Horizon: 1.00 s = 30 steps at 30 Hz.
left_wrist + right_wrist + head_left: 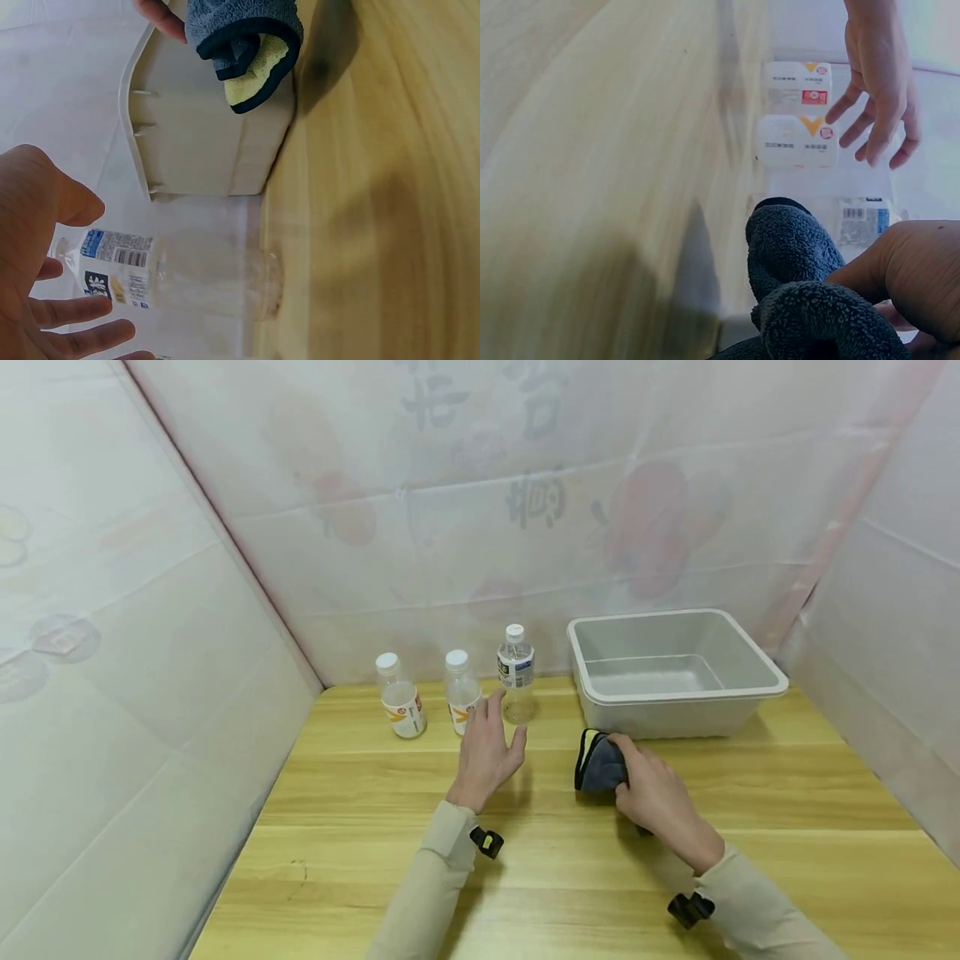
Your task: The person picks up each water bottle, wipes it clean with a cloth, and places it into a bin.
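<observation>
Step in hand (judged): left hand (pixel 487 756) reaches for a clear, white-capped plastic bottle (pixel 517 675); its fingers are spread, grasping nothing. Right hand (pixel 666 795) grips a bunched blue-grey cloth with yellow lining and black edging (pixel 602 768), before a light-grey plastic tub (pixel 678 714). Next move likely calls for left fingers and thumb to close round the bottle. Bottle stands on the wooden table (pixel 360 852), left of the tub; long axis vertical, cap up. Cloth's yellow-lined end faces left; its long axis is unclear.
</observation>
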### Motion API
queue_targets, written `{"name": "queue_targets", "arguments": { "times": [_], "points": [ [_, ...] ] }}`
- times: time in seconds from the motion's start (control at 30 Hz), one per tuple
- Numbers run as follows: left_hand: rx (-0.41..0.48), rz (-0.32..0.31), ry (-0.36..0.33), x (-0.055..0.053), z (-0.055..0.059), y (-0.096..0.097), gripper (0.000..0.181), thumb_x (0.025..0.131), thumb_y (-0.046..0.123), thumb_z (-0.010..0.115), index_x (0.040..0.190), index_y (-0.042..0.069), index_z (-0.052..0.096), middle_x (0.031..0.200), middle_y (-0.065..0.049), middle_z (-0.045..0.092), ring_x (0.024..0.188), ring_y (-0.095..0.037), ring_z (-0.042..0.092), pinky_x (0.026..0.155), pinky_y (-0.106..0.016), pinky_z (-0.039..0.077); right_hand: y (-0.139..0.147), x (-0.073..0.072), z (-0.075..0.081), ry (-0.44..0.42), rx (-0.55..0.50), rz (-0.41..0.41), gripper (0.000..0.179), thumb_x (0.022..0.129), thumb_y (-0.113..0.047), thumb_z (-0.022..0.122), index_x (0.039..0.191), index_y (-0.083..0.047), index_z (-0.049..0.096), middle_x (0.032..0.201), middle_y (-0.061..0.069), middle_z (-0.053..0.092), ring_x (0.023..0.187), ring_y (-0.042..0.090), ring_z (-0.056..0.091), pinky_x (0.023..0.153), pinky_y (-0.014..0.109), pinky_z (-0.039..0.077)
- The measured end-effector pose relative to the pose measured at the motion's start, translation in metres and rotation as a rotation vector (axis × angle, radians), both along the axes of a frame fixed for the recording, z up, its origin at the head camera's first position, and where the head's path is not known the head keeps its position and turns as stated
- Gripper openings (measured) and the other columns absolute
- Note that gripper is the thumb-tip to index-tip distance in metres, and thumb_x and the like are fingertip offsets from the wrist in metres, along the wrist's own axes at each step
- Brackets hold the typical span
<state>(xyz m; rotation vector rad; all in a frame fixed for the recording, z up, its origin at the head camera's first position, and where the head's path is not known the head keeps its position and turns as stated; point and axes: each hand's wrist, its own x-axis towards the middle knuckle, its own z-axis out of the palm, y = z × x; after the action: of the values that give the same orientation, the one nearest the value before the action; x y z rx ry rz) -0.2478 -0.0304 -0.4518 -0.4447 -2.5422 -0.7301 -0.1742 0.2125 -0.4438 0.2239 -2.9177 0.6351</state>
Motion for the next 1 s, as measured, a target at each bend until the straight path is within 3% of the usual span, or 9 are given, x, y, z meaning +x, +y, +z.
{"name": "queue_targets", "arguments": {
  "times": [0.3,0.77,1.0],
  "points": [
    [0.024,-0.003,0.039,-0.013,0.01,0.005,0.061,0.096,0.026,0.065,0.148,0.004,0.042,0.127,-0.019,0.061,0.108,-0.033,0.063,0.086,-0.043,0.057,-0.001,0.001,0.007,0.035,-0.011,0.019,0.069,0.078,0.005,0.062,0.145,-0.003,0.045,0.118,0.032,0.064,0.097,0.049,0.065,0.067,0.058,0.053],
    [0.02,-0.012,0.006,-0.027,0.032,0.016,0.068,0.095,0.026,0.065,0.153,0.008,0.034,0.135,-0.021,0.056,0.118,-0.035,0.06,0.091,-0.043,0.058,-0.005,0.0,0.017,0.062,0.005,0.048,0.068,0.078,0.004,0.061,0.144,-0.004,0.047,0.113,0.03,0.065,0.091,0.044,0.065,0.061,0.051,0.05],
    [0.01,0.0,-0.029,-0.032,0.038,0.021,0.072,0.096,0.028,0.064,0.156,0.013,0.028,0.142,-0.023,0.05,0.122,-0.037,0.058,0.091,-0.044,0.059,-0.004,0.0,0.02,0.08,0.013,0.057,0.068,0.077,0.004,0.06,0.143,-0.003,0.048,0.111,0.029,0.066,0.092,0.045,0.065,0.066,0.057,0.051]
  ]
}}
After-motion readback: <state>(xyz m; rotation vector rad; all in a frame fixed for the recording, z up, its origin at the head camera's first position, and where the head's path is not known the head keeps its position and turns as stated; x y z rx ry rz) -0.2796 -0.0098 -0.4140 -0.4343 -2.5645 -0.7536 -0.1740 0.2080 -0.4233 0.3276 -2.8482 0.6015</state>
